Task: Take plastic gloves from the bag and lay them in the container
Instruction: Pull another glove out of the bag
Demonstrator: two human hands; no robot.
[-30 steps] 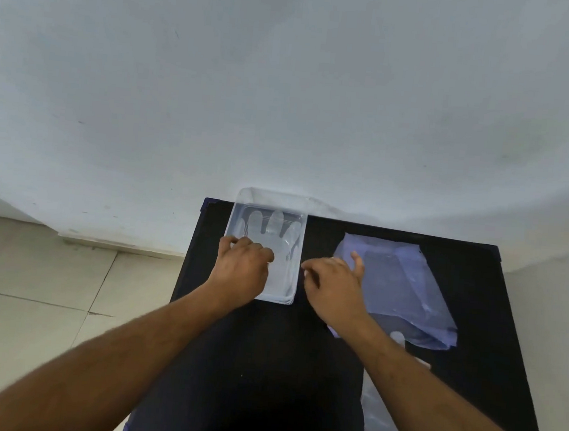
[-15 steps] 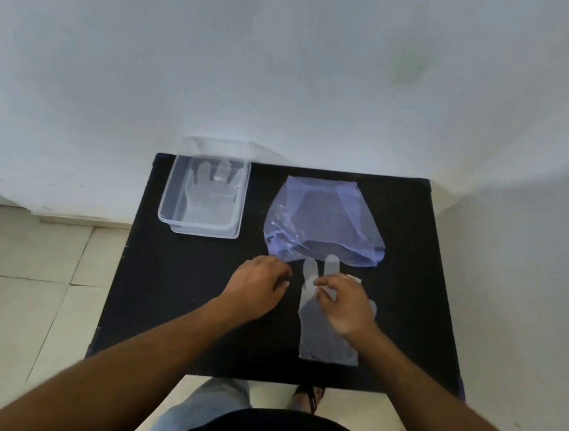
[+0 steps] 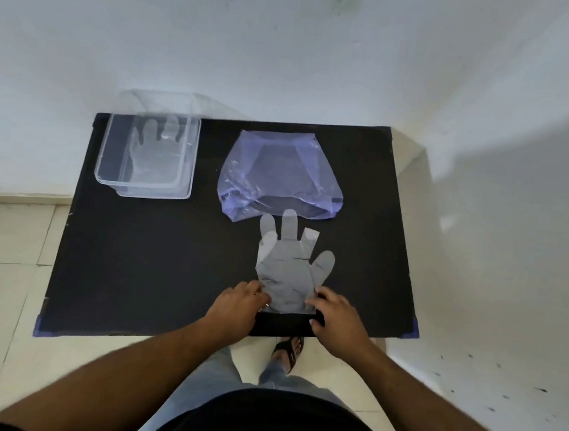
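A clear plastic glove (image 3: 287,265) lies flat on the black table, fingers pointing away from me, just in front of the bluish plastic bag (image 3: 279,177). My left hand (image 3: 239,306) pinches the glove's cuff at its left corner. My right hand (image 3: 334,314) pinches the cuff's right corner. A clear rectangular container (image 3: 107,179) stands at the table's far left with another glove (image 3: 154,155) lying flat inside it.
The black table (image 3: 148,265) stands against a white wall, with tiled floor on the left. My foot in a sandal (image 3: 290,350) shows below the table's near edge.
Both hands left the container at the far left and came to the near edge. They slid down the loose glove to its cuff, each taking one corner.
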